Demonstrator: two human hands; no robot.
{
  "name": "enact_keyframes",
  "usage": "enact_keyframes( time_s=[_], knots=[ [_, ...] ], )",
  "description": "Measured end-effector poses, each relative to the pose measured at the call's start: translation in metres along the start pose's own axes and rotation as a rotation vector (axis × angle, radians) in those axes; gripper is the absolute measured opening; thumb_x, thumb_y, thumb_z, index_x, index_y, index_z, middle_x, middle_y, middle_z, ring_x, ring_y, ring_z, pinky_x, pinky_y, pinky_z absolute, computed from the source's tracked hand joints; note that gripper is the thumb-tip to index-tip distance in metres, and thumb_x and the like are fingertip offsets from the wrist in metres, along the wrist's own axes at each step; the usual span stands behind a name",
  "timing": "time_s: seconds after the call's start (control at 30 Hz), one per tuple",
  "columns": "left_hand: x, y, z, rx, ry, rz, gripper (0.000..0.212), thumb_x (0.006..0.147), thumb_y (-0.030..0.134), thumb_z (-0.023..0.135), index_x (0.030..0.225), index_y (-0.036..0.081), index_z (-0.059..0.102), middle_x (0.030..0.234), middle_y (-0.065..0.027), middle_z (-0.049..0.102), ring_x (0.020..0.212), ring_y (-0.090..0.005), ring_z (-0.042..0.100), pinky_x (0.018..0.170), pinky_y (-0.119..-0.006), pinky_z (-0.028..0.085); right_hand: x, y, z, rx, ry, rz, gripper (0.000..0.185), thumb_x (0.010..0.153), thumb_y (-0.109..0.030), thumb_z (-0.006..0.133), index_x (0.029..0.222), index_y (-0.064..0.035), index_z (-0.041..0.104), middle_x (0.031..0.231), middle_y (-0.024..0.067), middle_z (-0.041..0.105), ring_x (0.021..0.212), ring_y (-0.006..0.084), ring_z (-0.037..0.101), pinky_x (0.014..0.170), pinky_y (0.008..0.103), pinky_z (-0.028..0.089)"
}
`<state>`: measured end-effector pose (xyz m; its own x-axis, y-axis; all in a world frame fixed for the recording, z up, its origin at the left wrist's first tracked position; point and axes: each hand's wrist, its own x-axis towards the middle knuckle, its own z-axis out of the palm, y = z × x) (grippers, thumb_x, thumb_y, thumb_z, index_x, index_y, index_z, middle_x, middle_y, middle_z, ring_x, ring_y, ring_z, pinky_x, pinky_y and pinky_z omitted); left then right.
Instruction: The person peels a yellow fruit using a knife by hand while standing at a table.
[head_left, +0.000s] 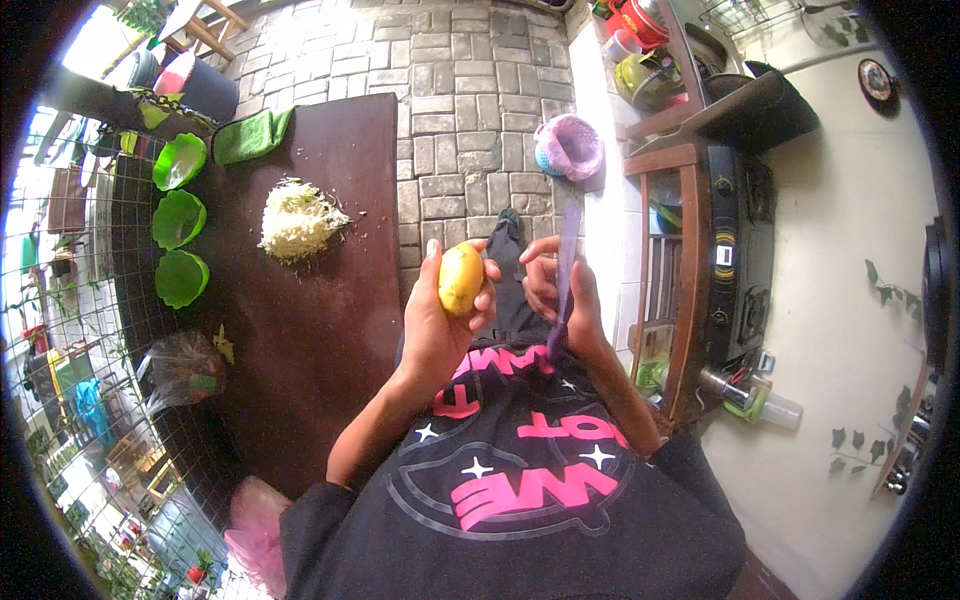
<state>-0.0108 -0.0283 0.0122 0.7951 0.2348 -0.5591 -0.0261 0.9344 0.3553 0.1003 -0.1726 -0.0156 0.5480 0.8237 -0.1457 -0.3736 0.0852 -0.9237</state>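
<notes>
My left hand holds a whole yellow potato, upright, its skin side facing up towards me. To its right my right hand grips a knife; the blade is blurred, points away from me, and its handle is mostly hidden by the palm. Knife and potato are apart. On the dark brown table to the left lies a heap of finely shredded pale vegetable, with small bits scattered around it.
Three green bowls line the table's far left side, near a green cloth and a clear plastic bag. A basket with a pink plastic liner stands on the paved floor. A gas stove is at the right.
</notes>
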Motion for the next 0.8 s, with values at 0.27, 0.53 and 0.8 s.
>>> enact_keyframes(
  time_s=[0.27, 0.53, 0.8],
  knots=[
    [0.004, -0.004, -0.009, -0.151, -0.040, -0.083, 0.043, 0.102, 0.045, 0.036, 0.116, 0.006, 0.050, 0.086, -0.0036, 0.052, 0.062, -0.0068, 0.044, 0.047, -0.020, 0.033, -0.010, 0.005, -0.007, 0.267, 0.220, 0.026, 0.062, 0.098, -0.061, 0.031, 0.115, -0.0038, 0.049, 0.069, -0.0047, 0.031, 0.049, 0.0032, 0.034, 0.044, 0.0185, 0.027],
    [0.008, -0.005, -0.022, -0.314, -0.282, -0.163, 0.044, 0.103, 0.043, 0.033, 0.111, 0.004, 0.051, 0.086, -0.0065, 0.055, 0.051, -0.0074, 0.040, 0.048, -0.020, 0.036, -0.005, -0.002, 0.000, -0.032, 0.305, -0.018, 0.071, 0.097, -0.062, 0.031, 0.130, -0.0009, 0.046, 0.069, -0.0056, 0.034, 0.053, 0.0019, 0.033, 0.047, 0.0168, 0.028],
    [0.005, 0.005, -0.013, -0.439, -0.330, -0.292, 0.048, 0.104, 0.045, 0.031, 0.113, 0.002, 0.050, 0.085, -0.0046, 0.054, 0.045, -0.0046, 0.036, 0.039, -0.018, 0.032, -0.001, -0.008, 0.005, 0.055, 0.272, 0.041, 0.075, 0.096, -0.062, 0.036, 0.143, -0.0036, 0.036, 0.067, -0.0064, 0.034, 0.055, 0.0022, 0.033, 0.048, 0.0176, 0.026]
  ],
)
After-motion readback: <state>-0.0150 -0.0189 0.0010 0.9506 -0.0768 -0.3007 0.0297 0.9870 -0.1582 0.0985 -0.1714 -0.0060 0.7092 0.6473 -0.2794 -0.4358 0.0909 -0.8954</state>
